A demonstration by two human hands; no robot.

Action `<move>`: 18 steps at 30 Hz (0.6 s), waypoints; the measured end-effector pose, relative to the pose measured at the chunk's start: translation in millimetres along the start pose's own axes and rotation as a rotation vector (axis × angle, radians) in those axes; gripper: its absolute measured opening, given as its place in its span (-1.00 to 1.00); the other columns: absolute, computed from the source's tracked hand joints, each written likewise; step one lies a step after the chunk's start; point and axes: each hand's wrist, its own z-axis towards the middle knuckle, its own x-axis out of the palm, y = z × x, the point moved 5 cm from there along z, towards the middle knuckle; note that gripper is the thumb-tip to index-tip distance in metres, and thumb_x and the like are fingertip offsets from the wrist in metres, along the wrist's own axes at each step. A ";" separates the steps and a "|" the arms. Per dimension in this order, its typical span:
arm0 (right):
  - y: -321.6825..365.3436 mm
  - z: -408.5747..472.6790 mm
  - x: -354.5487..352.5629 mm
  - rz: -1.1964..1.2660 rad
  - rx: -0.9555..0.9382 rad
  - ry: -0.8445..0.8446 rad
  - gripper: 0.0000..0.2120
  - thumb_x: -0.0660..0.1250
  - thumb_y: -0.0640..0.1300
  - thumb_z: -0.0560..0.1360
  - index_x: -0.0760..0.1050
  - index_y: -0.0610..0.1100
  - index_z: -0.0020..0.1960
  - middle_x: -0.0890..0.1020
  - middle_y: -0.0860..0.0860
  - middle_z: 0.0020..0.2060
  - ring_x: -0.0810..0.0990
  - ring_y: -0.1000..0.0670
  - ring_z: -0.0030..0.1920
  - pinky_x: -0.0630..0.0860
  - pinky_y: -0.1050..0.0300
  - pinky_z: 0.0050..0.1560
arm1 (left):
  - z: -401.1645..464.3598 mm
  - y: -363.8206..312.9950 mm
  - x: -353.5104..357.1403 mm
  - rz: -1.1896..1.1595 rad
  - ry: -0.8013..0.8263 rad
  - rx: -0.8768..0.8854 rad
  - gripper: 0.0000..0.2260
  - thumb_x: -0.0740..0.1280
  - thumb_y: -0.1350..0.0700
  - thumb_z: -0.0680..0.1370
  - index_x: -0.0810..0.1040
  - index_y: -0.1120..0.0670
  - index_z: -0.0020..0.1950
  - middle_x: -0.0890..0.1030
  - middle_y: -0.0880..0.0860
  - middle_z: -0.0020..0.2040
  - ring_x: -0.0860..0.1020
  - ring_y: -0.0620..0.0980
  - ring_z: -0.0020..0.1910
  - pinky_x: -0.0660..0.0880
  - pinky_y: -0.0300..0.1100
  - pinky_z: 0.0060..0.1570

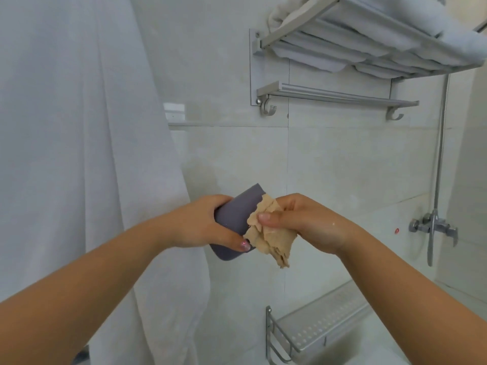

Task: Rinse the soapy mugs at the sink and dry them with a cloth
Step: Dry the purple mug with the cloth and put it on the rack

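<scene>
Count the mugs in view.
1. A grey mug, tilted, held in the left hand while the right hand presses a tan cloth to it. Others may be out of frame.

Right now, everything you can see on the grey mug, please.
The grey mug is a matte, purple-grey cup with a smooth plain wall and rounded edges; no handle shows. It is held in the air, tilted, in front of the tiled wall. The left hand grips it round the body, thumb across the lower end. The right hand presses a crumpled tan cloth against its right side. Which end is the opening cannot be told.
</scene>
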 end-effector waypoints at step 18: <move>-11.3 -6.1 10.6 -0.126 0.045 0.064 -0.83 0.34 -0.05 0.50 0.61 -0.14 -0.15 0.68 -0.02 -0.22 0.65 0.03 -0.16 0.56 0.13 -0.07 | -4.3 6.7 21.5 -0.004 0.044 0.012 -0.48 0.59 0.02 0.26 0.51 -0.05 0.16 0.65 -0.09 0.06 0.63 -0.09 0.04 0.57 0.02 0.10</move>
